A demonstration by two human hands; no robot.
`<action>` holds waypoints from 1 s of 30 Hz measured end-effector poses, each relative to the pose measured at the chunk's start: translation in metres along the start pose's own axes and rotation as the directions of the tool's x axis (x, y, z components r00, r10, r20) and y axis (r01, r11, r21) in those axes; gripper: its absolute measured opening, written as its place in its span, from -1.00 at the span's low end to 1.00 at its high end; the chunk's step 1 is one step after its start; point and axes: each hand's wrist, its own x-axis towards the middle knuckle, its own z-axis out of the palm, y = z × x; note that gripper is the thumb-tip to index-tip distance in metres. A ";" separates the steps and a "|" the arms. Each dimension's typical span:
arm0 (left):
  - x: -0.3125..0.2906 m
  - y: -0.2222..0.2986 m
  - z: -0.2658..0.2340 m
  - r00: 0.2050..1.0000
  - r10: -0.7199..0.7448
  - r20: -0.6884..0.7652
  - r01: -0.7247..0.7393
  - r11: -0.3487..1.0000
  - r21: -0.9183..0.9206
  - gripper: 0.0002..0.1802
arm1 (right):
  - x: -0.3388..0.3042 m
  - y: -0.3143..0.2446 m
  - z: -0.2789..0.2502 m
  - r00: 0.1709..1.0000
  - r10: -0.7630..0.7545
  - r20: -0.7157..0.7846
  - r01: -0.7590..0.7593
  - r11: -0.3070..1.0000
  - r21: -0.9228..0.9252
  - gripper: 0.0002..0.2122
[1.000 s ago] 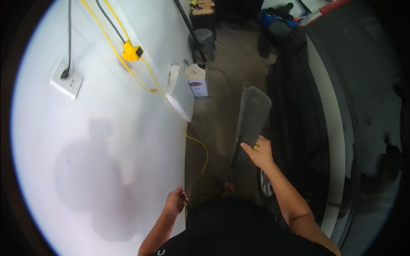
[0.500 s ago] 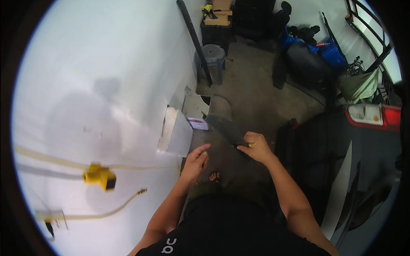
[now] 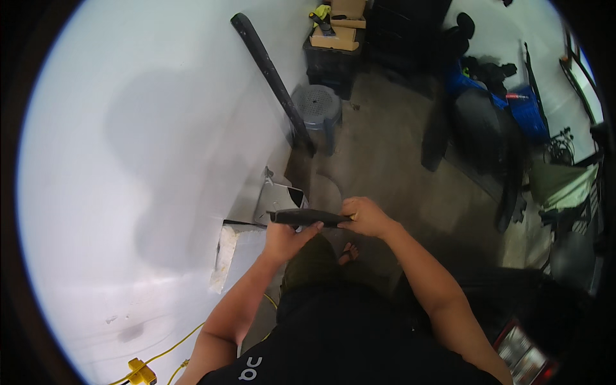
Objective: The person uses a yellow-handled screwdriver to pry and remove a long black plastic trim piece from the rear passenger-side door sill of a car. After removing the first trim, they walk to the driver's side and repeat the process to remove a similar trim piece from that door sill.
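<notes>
Head view: both hands are on a dark panel [image 3: 305, 217], which is held out in front of the person's body above the floor [image 3: 398, 128] and is seen almost edge-on, so that it looks like a narrow bar lying crosswise. The left hand [image 3: 283, 241] is closed on the panel's left part, its thumb along the near edge and most of its fingers hidden behind it. The right hand [image 3: 367, 217] grips the right end, fingers curled and thumb against the near side; a small yellow thing shows at its fingers, too small to tell what it is. The hands are near each other but apart, with a short stretch of panel between them. Just beyond the left hand, a small white box [image 3: 274, 200] stands by the wall [image 3: 77, 192], partly covered by the panel, and a larger white block [image 3: 249, 253] lies to the left of that hand. Further off, a dark pole [image 3: 271, 76] leans on the wall beside a grey stool [image 3: 316, 106]. Behind the stool, cardboard boxes [image 3: 337, 38] sit on a black bin [image 3: 330, 67]. At the far right are a blue crate [image 3: 527, 114] and a pale green cloth [image 3: 559, 183]. A yellow cord [image 3: 174, 346] runs at the lower left, and a car's tail light [image 3: 521, 350] shows at the lower right.
</notes>
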 end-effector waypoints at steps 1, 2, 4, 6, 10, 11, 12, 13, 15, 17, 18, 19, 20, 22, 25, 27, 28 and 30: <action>0.019 -0.003 0.005 0.997 0.035 -0.062 -0.035 0.999 -0.004 -0.75 | 0.013 0.010 -0.009 0.999 0.046 0.013 -0.046 0.999 0.025 -0.79; 0.039 -0.008 0.010 0.993 0.040 -0.113 -0.042 0.999 -0.019 -0.73 | 0.024 0.022 -0.019 0.998 0.028 -0.054 -0.030 0.999 -0.037 -0.77; 0.081 -0.026 0.015 0.976 0.042 -0.216 -0.031 0.998 0.056 -0.71 | 0.038 0.048 -0.031 0.986 0.044 -0.163 -0.065 0.989 -0.132 -0.72; 0.123 -0.054 0.018 0.951 0.048 -0.304 0.023 0.974 0.225 -0.71 | 0.041 0.088 -0.047 0.959 0.182 -0.218 -0.201 0.977 -0.073 -0.70; 0.216 -0.148 0.015 0.868 -0.336 -0.365 0.445 0.853 0.272 -0.49 | -0.002 0.169 -0.069 0.858 0.425 -0.288 -0.467 0.879 -0.094 -0.68; 0.240 -0.178 0.018 0.835 -0.381 -0.397 0.501 0.824 0.264 -0.45 | -0.021 0.182 -0.072 0.819 0.509 -0.264 -0.548 0.830 -0.102 -0.67; 0.258 -0.206 0.020 0.798 -0.404 -0.448 0.549 0.794 0.262 -0.41 | -0.040 0.190 -0.073 0.755 0.614 -0.230 -0.652 0.740 -0.168 -0.68; 0.272 -0.236 0.021 0.748 -0.440 -0.497 0.614 0.744 0.265 -0.37 | -0.062 0.193 -0.075 0.698 0.683 -0.213 -0.715 0.683 -0.150 -0.69; 0.299 -0.296 0.019 0.646 -0.567 -0.510 0.742 0.624 0.246 -0.33 | -0.096 0.189 -0.077 0.569 0.813 -0.128 -0.822 0.556 -0.123 -0.71; 0.322 -0.345 0.022 0.550 -0.648 -0.526 0.824 0.523 0.218 -0.30 | -0.116 0.178 -0.084 0.463 0.885 -0.055 -0.883 0.455 -0.111 -0.69; 0.332 -0.368 0.022 0.511 -0.669 -0.540 0.848 0.495 0.189 -0.29 | -0.120 0.171 -0.090 0.424 0.905 -0.044 -0.903 0.418 -0.101 -0.69; 0.343 -0.385 0.023 0.461 -0.698 -0.548 0.877 0.455 0.158 -0.28 | -0.121 0.165 -0.099 0.352 0.935 -0.036 -0.932 0.347 -0.102 -0.68; 0.352 -0.400 0.022 0.423 -0.729 -0.538 0.899 0.410 0.151 -0.29 | -0.118 0.161 -0.108 0.338 0.941 -0.027 -0.939 0.335 -0.078 -0.68; 0.370 -0.425 0.020 0.403 -0.766 -0.500 0.911 0.389 0.138 -0.29 | -0.104 0.154 -0.123 0.238 0.971 0.002 -0.970 0.238 -0.048 -0.68; 0.386 -0.447 0.013 0.383 -0.775 -0.504 0.920 0.368 0.133 -0.24 | -0.075 0.155 -0.144 0.218 0.976 -0.012 -0.976 0.218 -0.002 -0.68; 0.392 -0.459 0.008 0.377 -0.757 -0.534 0.920 0.375 0.117 -0.20 | -0.056 0.162 -0.154 0.244 0.969 -0.045 -0.969 0.245 0.027 -0.69; 0.394 -0.465 0.006 0.374 -0.750 -0.546 0.919 0.379 0.109 -0.19 | -0.047 0.167 -0.159 0.250 0.966 -0.061 -0.966 0.254 0.053 -0.69; 0.397 -0.477 0.002 0.331 -0.751 -0.571 0.924 0.381 0.034 -0.25 | -0.035 0.176 -0.169 0.281 0.955 -0.092 -0.954 0.288 0.084 -0.71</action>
